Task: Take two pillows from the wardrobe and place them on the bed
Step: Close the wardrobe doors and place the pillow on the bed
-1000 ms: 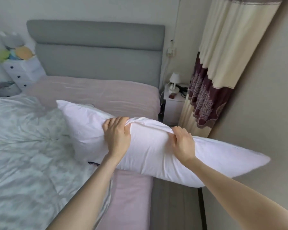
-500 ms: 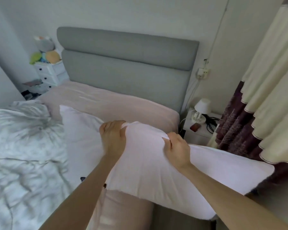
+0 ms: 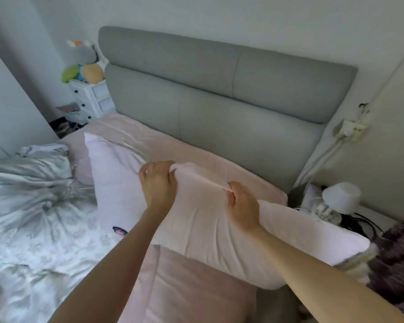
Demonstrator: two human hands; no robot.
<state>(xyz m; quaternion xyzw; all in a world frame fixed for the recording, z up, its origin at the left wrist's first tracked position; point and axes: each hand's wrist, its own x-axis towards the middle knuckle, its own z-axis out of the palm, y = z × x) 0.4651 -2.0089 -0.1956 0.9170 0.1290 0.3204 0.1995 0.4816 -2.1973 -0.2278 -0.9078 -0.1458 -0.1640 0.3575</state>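
Head view: both hands [image 3: 159,185] [image 3: 243,207] gripping pillow [image 3: 201,220] over bed [image 3: 196,287].

Soft dim daylight, wide-angle edge bending, slight motion blur

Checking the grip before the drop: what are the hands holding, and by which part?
Both the left hand and right hand pinch the white pillow along its upper long edge, near the middle.

White pillow [image 3: 203,220] long, plump, creased; lying across pink-sheeted bed [image 3: 196,287]; right end overhanging bed edge.
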